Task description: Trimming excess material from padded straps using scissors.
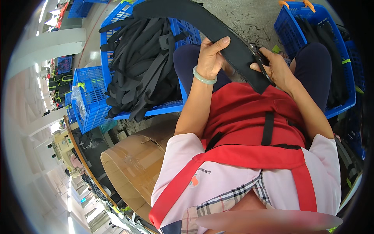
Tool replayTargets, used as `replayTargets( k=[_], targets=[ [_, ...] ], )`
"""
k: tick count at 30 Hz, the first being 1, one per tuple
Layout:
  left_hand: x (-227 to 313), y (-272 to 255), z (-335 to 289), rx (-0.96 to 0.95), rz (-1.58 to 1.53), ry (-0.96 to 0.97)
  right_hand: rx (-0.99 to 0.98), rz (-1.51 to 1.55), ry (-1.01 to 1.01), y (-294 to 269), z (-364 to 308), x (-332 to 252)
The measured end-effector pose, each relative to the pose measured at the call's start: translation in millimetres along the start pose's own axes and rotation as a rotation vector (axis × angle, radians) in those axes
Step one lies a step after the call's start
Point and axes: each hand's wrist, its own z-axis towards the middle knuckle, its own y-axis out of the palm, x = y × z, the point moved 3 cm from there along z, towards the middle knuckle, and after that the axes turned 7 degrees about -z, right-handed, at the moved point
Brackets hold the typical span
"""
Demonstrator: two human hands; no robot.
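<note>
My left hand (212,56) is closed on a wide, curved black padded strap (187,11), thumb on top and fingers behind. The strap arches from over the left crate down to a pointed end above my lap. In my right hand (276,68) is a pair of dark scissors (263,67), held against the strap's right edge. Fingers cover part of the scissors, so I cannot tell whether the blades are apart. A pale green bangle (204,76) circles my left wrist.
On the left, a blue crate (146,113) overflows with black straps (142,62). Another blue crate (343,102) with black pieces stands at my right. A cardboard box (134,160) is by my left elbow, near a sewing machine (64,146). Dark scraps (249,19) litter the floor.
</note>
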Motion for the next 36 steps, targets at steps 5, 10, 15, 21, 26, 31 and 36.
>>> replayTargets(
  k=[5, 10, 15, 21, 26, 31, 36],
  targets=[
    [-2, 3, 0, -0.014, 0.006, -0.016, 0.051, -0.146, -0.092, -5, 1, -7],
    [-4, 2, 0, -0.022, 0.014, -0.030, 0.039, -0.088, -0.019, -4, 2, -5],
    [-7, 3, -3, -0.070, 0.044, -0.036, 0.054, -0.031, -0.037, -3, 3, -7],
    [21, 7, 7, -0.019, 0.139, 0.094, 0.017, -0.149, -0.045, -11, 2, -6],
    [11, 4, 5, 0.040, 0.133, 0.100, 0.025, -0.116, -0.051, -5, -1, -4],
    [9, 5, 2, 0.039, 0.043, 0.067, -0.007, -0.133, -0.115, -4, 1, -11],
    [6, -2, 4, 0.046, 0.065, 0.068, -0.072, -0.193, -0.072, -4, 0, -10]
  ],
)
